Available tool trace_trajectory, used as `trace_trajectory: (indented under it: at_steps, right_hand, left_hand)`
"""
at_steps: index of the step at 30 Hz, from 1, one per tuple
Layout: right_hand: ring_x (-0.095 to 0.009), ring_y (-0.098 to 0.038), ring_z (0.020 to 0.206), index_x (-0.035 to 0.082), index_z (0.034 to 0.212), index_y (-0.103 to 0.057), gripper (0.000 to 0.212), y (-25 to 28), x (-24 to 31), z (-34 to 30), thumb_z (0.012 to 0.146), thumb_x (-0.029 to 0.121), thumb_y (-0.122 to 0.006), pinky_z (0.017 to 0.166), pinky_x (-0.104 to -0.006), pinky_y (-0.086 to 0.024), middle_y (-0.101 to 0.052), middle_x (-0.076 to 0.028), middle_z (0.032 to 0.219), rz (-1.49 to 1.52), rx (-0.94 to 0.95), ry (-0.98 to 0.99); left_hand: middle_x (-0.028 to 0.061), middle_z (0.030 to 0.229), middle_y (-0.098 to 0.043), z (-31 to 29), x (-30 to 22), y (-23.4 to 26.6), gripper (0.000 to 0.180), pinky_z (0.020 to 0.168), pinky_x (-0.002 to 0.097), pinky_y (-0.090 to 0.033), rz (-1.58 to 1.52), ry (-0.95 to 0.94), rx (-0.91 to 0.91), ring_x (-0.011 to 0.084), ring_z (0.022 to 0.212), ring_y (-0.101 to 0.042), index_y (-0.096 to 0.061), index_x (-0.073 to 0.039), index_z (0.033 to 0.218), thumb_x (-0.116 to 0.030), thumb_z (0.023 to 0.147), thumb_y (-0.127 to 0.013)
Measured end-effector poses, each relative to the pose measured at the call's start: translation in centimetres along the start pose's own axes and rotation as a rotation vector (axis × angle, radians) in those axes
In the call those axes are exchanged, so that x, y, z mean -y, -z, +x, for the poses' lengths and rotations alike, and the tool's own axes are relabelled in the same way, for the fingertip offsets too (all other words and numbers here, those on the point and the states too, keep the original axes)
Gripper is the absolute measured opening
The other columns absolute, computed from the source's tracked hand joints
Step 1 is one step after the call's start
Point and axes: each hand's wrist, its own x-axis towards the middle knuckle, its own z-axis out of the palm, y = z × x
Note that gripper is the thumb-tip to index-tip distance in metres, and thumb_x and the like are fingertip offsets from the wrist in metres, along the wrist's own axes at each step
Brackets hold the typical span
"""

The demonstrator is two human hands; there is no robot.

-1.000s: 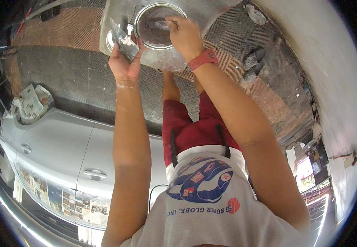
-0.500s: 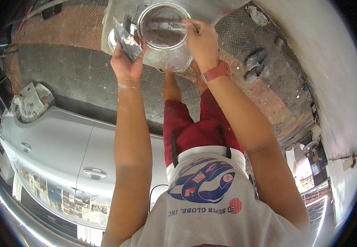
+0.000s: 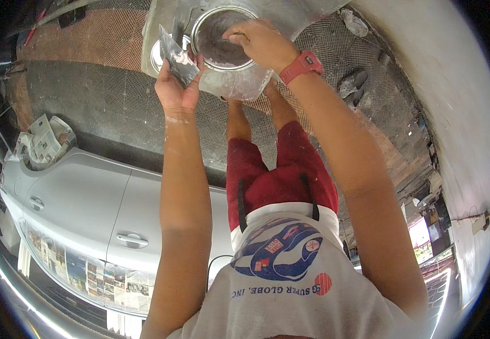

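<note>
My left hand (image 3: 178,96) grips a thin, shiny metal plate (image 3: 184,69), tilted up, with a pale smear of paste (image 3: 181,58) on it. To its right stands a round, open tin (image 3: 231,69) with greyish paste (image 3: 214,39) inside. Over the tin's right side, my right hand (image 3: 264,42) is closed, its fingertips bent down toward the paste. Half a second ago it held a flat, paste-coated stick; the hand now hides most or all of that stick. A smaller round container (image 3: 155,56) sits partly behind the metal plate.
The tin stands on a grey, paste-stained surface (image 3: 228,87) just beyond my legs. At lower left is a silver car (image 3: 86,181) with newspaper masking (image 3: 103,277) along it. Dark shoes (image 3: 352,86) lie on the patterned floor, near a pale wall (image 3: 454,96) on the right.
My right hand has moved left and inward over the tin, its wrist turning, and the stick has gone from sight. My left hand with the metal plate has barely shifted.
</note>
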Motion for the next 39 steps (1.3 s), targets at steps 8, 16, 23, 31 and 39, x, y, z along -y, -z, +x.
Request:
trace_trajectory:
  at_steps: [8, 16, 23, 31, 39]
  right_hand:
    - [-0.041, -0.071, 0.109, 0.01, 0.11, -0.081, 0.028, 1.4, -1.7, 1.8, 0.099, 0.03, -0.065, 0.097, -0.0487, -0.055, -0.077, -0.018, 0.112, -0.009, 0.088, -0.135]
    - [-0.019, -0.076, 0.086, -0.002, 0.119, -0.077, 0.031, 1.5, 0.1, -0.4, 0.105, 0.021, -0.062, 0.07, -0.0301, -0.061, -0.078, -0.015, 0.11, 0.404, -0.141, -0.529]
    - [-0.021, -0.076, 0.07, 0.002, 0.114, -0.08, 0.027, 3.5, 0.9, -4.3, 0.104, 0.022, -0.065, 0.069, -0.0333, -0.061, -0.08, -0.015, 0.095, 0.446, -0.318, -0.488]
    - [-0.015, -0.074, 0.092, 0.0, 0.124, -0.076, 0.028, 11.9, 8.9, -12.5, 0.109, 0.017, -0.059, 0.076, -0.0293, -0.062, -0.078, -0.014, 0.116, 0.454, -0.393, -0.399]
    - [-0.028, -0.075, 0.112, -0.001, 0.121, -0.076, 0.024, 12.3, 11.8, -18.7, 0.101, 0.003, -0.064, 0.086, -0.0344, -0.063, -0.075, -0.018, 0.127, 0.165, -0.265, 0.036]
  left_hand:
    - [0.025, 0.13, -0.064, 0.0, 0.1, 0.0, 0.043, 0.119, 0.0654, -0.042, 0.006, -0.015, -0.01, 0.0391, 0.125, -0.062, -0.048, 0.006, 0.145, -0.021, 0.112, -0.04]
    - [0.0239, 0.135, -0.062, 0.1, 0.1, 0.4, 0.046, 0.116, 0.0626, -0.046, 0.044, -0.005, 0.018, 0.037, 0.125, -0.062, -0.047, 0.003, 0.149, -0.024, 0.112, -0.043]
    - [0.0256, 0.13, -0.066, 0.0, -0.2, 0.4, 0.043, 0.119, 0.0631, -0.042, -0.015, 0.023, 0.024, 0.0389, 0.126, -0.061, -0.051, 0.007, 0.143, -0.022, 0.112, -0.042]
    - [0.0161, 0.142, -0.063, -1.5, -1.1, -0.8, 0.045, 0.117, 0.0481, -0.046, 0.247, -0.193, -0.163, 0.0341, 0.131, -0.06, -0.052, 0.002, 0.147, -0.026, 0.111, -0.053]
    - [0.0179, 0.155, -0.048, -4.3, -0.6, -4.6, 0.069, 0.118, 0.0463, -0.045, 0.482, -0.184, -0.156, 0.0316, 0.141, -0.051, -0.028, 0.002, 0.162, -0.029, 0.109, -0.06]
